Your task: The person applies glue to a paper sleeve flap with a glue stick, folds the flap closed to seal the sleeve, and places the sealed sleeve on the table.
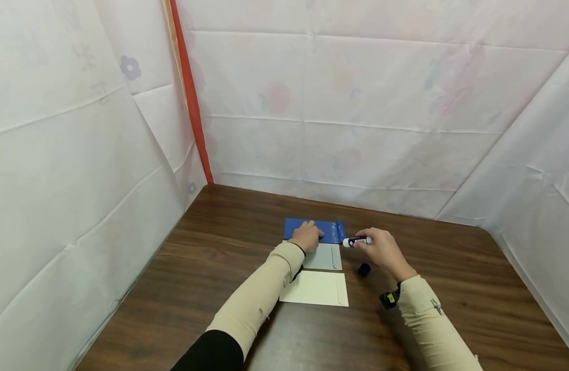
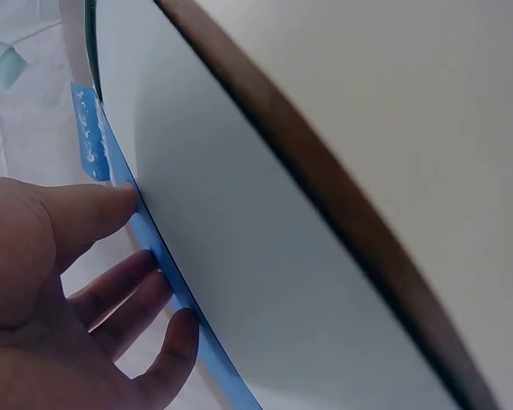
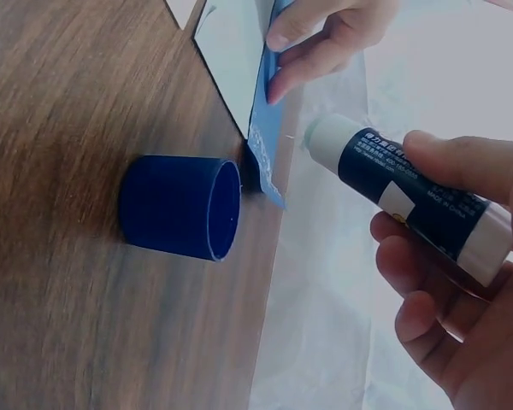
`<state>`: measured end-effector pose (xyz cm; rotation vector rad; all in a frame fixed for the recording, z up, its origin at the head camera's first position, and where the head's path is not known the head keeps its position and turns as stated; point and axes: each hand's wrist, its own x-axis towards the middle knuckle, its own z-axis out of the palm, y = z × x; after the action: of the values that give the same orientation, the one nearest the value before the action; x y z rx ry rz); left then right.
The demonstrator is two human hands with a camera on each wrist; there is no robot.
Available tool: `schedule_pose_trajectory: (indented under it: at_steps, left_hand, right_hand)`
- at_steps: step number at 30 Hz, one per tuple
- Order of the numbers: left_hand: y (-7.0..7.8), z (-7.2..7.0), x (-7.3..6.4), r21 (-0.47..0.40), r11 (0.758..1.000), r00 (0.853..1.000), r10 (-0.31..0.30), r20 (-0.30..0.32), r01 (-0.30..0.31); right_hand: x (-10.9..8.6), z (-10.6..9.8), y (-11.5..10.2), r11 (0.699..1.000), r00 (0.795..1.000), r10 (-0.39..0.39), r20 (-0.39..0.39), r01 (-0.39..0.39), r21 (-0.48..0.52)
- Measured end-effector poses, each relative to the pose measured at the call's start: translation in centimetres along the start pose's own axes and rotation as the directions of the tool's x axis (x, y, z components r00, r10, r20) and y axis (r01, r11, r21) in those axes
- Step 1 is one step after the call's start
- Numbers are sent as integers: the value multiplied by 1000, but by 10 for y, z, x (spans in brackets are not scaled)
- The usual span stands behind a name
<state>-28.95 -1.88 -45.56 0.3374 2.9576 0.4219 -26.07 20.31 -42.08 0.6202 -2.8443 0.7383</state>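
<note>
My left hand [image 1: 306, 236] rests on a blue envelope [image 1: 329, 230], its fingertips touching the surface. White glue smears show on the envelope's raised flap [image 2: 90, 137] and near it. In my right hand [image 1: 381, 252] I grip a glue stick [image 3: 410, 188], thumb on one side and fingers on the other. Its uncapped pale tip points toward the blue flap, a short gap away in the right wrist view. A dark blue cap [image 3: 175, 207] lies on its side on the table, below the glue stick in the head view.
A pale grey-blue envelope [image 1: 325, 259] lies just nearer than the blue one, and a cream envelope [image 1: 314, 288] nearer still. Everything lies on a dark wooden table [image 1: 228, 247]. White sheeting [image 1: 358, 103] hangs along its back and sides.
</note>
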Motion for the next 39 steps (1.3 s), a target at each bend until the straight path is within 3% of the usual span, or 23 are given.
schedule_pose_trajectory:
  at_steps: [23, 34, 39]
  left_hand:
    - [4, 2, 3, 19, 1000, 1000, -2, -2, 2]
    - [2, 0, 3, 11, 1000, 1000, -2, 31, 2]
    - [0, 2, 3, 19, 1000, 1000, -5, 4, 5]
  right_hand:
    - [18, -3, 2, 1000, 1000, -8, -9, 8, 9]
    - [46, -2, 2, 999, 999, 20, 27, -21, 33]
    - [58, 3, -2, 999, 998, 6, 65, -8, 40]
